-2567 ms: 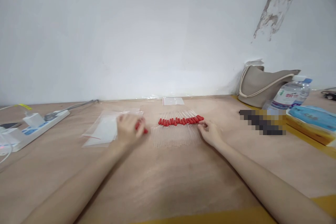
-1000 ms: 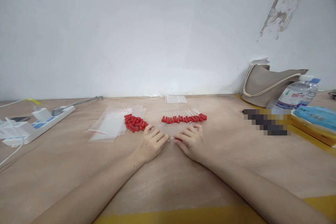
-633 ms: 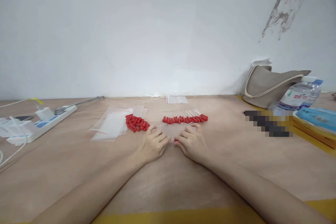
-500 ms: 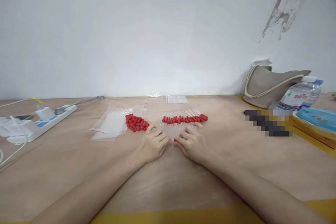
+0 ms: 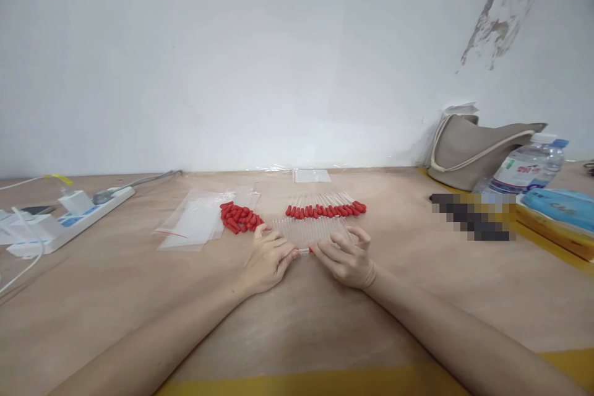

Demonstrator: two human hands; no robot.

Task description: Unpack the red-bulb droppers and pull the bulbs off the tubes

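Between my hands a clear thin tube [image 5: 304,250] lies sideways, with a red rubber bulb [image 5: 312,249] at its right end. My left hand [image 5: 269,263] is closed, pinching the tube between thumb and fingers. In a pinch at the bulb, my right hand [image 5: 349,262] has its thumb and index finger closed, its other fingers loosely curled. Just beyond the hands lies a row of bare clear tubes [image 5: 309,232]. Behind that row are several droppers [image 5: 325,211], their red bulbs pointing toward me. A pile of loose red bulbs [image 5: 239,218] sits beyond my left hand.
Clear zip bags [image 5: 190,223] lie left of the bulb pile, and a small white packet [image 5: 310,176] near the wall. A power strip [image 5: 69,232] with chargers stands at left. On the right are a grey bag [image 5: 482,151], a bottle [image 5: 524,167] and a blue-topped pack [image 5: 561,210].
My right hand has shifted slightly right and its outer fingers have lifted and spread. More of the tube row shows between the hands. My left hand stays closed on the tube.
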